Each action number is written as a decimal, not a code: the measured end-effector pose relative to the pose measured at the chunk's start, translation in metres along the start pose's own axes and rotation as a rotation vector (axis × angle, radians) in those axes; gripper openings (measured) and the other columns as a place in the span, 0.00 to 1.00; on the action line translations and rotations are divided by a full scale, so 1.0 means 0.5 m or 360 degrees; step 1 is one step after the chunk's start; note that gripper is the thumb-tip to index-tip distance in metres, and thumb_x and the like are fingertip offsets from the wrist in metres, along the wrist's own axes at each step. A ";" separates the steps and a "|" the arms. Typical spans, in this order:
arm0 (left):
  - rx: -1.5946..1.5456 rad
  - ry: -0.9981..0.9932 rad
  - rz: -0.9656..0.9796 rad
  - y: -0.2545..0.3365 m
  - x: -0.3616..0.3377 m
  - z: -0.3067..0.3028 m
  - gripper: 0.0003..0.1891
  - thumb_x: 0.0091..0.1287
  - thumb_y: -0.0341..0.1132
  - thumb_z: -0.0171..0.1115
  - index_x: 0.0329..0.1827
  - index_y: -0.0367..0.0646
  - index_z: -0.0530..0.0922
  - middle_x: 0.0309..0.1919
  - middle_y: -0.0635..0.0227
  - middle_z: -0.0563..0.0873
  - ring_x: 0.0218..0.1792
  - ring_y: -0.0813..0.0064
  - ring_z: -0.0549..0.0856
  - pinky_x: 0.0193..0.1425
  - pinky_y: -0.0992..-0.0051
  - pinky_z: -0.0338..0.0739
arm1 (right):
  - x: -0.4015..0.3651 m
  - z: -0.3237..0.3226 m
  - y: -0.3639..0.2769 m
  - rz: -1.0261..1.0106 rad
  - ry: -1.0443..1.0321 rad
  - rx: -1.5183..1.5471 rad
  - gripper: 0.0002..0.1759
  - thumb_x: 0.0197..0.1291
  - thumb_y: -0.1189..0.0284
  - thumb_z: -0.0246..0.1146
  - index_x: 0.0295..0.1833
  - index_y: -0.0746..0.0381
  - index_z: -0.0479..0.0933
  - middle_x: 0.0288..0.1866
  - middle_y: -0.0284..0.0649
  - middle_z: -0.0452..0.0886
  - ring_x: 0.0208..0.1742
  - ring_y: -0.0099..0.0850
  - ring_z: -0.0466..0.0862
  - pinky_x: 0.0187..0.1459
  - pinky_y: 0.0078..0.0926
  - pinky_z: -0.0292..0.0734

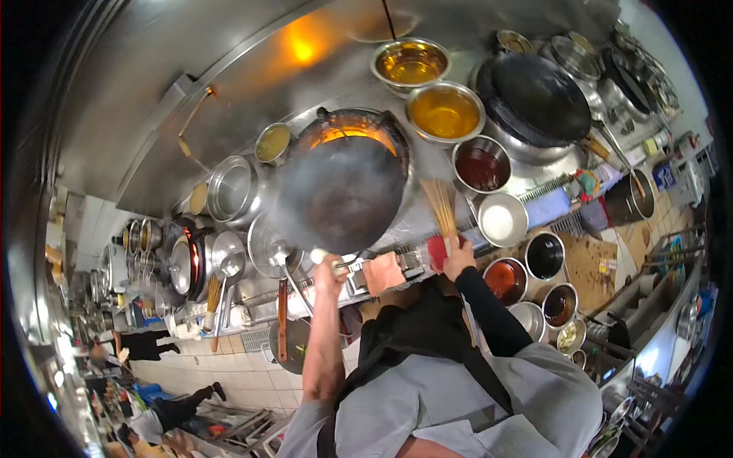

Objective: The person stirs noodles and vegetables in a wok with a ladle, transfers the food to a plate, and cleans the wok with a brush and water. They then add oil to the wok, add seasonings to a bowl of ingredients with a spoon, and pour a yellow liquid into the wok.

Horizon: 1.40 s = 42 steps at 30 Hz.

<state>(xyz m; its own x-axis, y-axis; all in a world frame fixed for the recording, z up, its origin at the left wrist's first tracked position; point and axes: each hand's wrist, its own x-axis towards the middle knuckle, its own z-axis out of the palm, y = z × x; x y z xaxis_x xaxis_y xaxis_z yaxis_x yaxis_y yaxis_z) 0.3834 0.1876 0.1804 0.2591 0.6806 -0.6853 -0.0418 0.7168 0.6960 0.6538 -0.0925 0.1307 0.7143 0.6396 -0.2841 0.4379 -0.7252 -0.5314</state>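
My right hand (458,259) is closed around the lower end of a bamboo wok brush (440,204), its bristles fanned out to the right of the wok. My left hand (329,275) is closed at the near edge of a dark wok (343,195), on what looks like its handle, with something white at the fingers. Smoke or steam drifts over the wok, and its inside shows no food. Orange flame glows at the burner (355,126) behind the wok's far rim. A pinkish cloth (383,273) lies on the counter edge between my hands.
Two steel bowls of yellow liquid, one nearer (445,113), stand behind right. Pots of dark red liquid (481,164) and white contents (502,219) sit right. Another wok (538,99) is farther right. A strainer (271,244) and ladle (228,256) lie left. Other people stand far left.
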 end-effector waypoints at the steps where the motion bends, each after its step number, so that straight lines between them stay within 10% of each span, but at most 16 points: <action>1: -0.0074 -0.0065 -0.0027 -0.019 0.019 0.015 0.06 0.67 0.32 0.64 0.41 0.40 0.78 0.29 0.62 0.80 0.18 0.70 0.79 0.15 0.76 0.64 | -0.011 -0.014 -0.019 -0.0063 0.0121 -0.0095 0.41 0.56 0.72 0.67 0.77 0.62 0.66 0.62 0.64 0.67 0.60 0.67 0.74 0.60 0.60 0.76; 3: -0.0083 0.0023 -0.0070 -0.039 0.039 0.067 0.09 0.66 0.35 0.67 0.43 0.41 0.79 0.33 0.60 0.81 0.23 0.67 0.81 0.21 0.73 0.72 | -0.034 -0.048 -0.070 -0.0420 0.0415 -0.0206 0.28 0.56 0.73 0.65 0.64 0.68 0.76 0.57 0.64 0.74 0.56 0.64 0.78 0.57 0.58 0.78; 9: -0.0238 -0.0081 -0.0234 -0.068 0.103 0.078 0.24 0.72 0.55 0.70 0.54 0.45 0.76 0.36 0.64 0.83 0.25 0.67 0.81 0.26 0.70 0.76 | -0.091 0.091 -0.177 -0.0935 -0.0434 0.0018 0.14 0.60 0.66 0.68 0.42 0.66 0.83 0.36 0.54 0.87 0.39 0.53 0.88 0.43 0.52 0.82; 14: -0.0083 -0.0359 -0.0257 -0.041 -0.079 -0.059 0.24 0.76 0.59 0.66 0.52 0.44 0.80 0.34 0.64 0.87 0.26 0.69 0.83 0.26 0.72 0.74 | -0.209 0.344 -0.319 -0.0989 -0.1502 0.0008 0.24 0.68 0.55 0.66 0.58 0.63 0.86 0.49 0.53 0.90 0.51 0.47 0.90 0.57 0.39 0.83; 20: -0.0140 -0.0341 0.0032 -0.059 -0.291 -0.390 0.17 0.77 0.48 0.67 0.48 0.41 0.80 0.27 0.68 0.84 0.19 0.77 0.81 0.18 0.78 0.68 | -0.313 0.580 -0.447 0.0374 -0.1916 0.1430 0.18 0.76 0.55 0.63 0.58 0.58 0.84 0.44 0.36 0.91 0.43 0.34 0.91 0.43 0.34 0.85; 25: -0.0320 0.0404 0.0385 -0.015 -0.464 -0.671 0.16 0.76 0.43 0.68 0.53 0.39 0.81 0.36 0.66 0.86 0.28 0.75 0.86 0.23 0.74 0.79 | -0.318 0.536 -0.580 -0.0488 -0.0642 0.0801 0.10 0.67 0.69 0.64 0.40 0.65 0.76 0.21 0.37 0.77 0.17 0.28 0.77 0.17 0.33 0.70; 26: -0.0374 0.0630 0.0426 -0.023 -0.482 -0.718 0.16 0.74 0.43 0.69 0.54 0.40 0.81 0.36 0.65 0.86 0.27 0.75 0.85 0.22 0.75 0.79 | -0.337 0.407 -0.681 0.0062 -0.1033 0.1195 0.09 0.65 0.70 0.64 0.40 0.65 0.75 0.21 0.36 0.75 0.15 0.27 0.74 0.16 0.29 0.70; 30: -0.0125 0.1319 0.0206 -0.139 -0.518 -0.921 0.22 0.71 0.43 0.69 0.56 0.37 0.73 0.33 0.61 0.84 0.22 0.71 0.84 0.18 0.74 0.75 | -0.197 0.373 -0.796 -0.0036 -0.1327 0.1771 0.12 0.70 0.67 0.68 0.44 0.64 0.76 0.23 0.34 0.76 0.16 0.25 0.73 0.18 0.27 0.71; 36: -0.0446 0.1467 -0.0062 -0.310 -0.578 -0.966 0.23 0.69 0.44 0.71 0.56 0.37 0.75 0.32 0.61 0.85 0.20 0.68 0.85 0.17 0.73 0.77 | 0.130 0.562 -1.004 -0.1106 0.0151 0.0407 0.20 0.59 0.63 0.62 0.35 0.75 0.81 0.31 0.66 0.85 0.31 0.61 0.86 0.37 0.56 0.81; 38: -0.0339 0.1417 -0.0126 -0.319 -0.595 -0.924 0.22 0.69 0.44 0.71 0.54 0.37 0.75 0.31 0.61 0.85 0.20 0.68 0.85 0.17 0.73 0.78 | 0.188 0.570 -1.114 -0.0959 -0.0031 0.0146 0.21 0.55 0.63 0.63 0.36 0.74 0.85 0.40 0.69 0.85 0.48 0.65 0.87 0.52 0.59 0.81; 41: -0.0181 0.1324 -0.0192 -0.347 -0.594 -0.893 0.20 0.68 0.44 0.71 0.51 0.38 0.77 0.30 0.62 0.85 0.20 0.68 0.86 0.17 0.73 0.78 | 0.272 0.642 -1.210 -0.1088 0.0112 -0.0134 0.16 0.56 0.65 0.65 0.39 0.66 0.90 0.41 0.60 0.90 0.43 0.56 0.91 0.48 0.54 0.85; 42: -0.0206 0.1315 -0.0181 -0.358 -0.587 -0.884 0.18 0.68 0.43 0.71 0.48 0.38 0.78 0.29 0.63 0.84 0.19 0.69 0.85 0.16 0.74 0.78 | 0.293 0.640 -1.244 -0.0703 -0.0351 0.0574 0.11 0.60 0.68 0.63 0.37 0.65 0.85 0.37 0.53 0.85 0.37 0.48 0.86 0.41 0.46 0.81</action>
<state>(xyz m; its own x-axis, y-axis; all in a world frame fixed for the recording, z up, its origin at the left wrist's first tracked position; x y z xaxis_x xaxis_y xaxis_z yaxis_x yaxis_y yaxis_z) -0.1119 -0.0734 0.1625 -0.5185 0.4594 -0.7212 -0.1816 0.7650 0.6179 0.3112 0.5336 0.1640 0.3605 0.9259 -0.1131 0.4272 -0.2717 -0.8624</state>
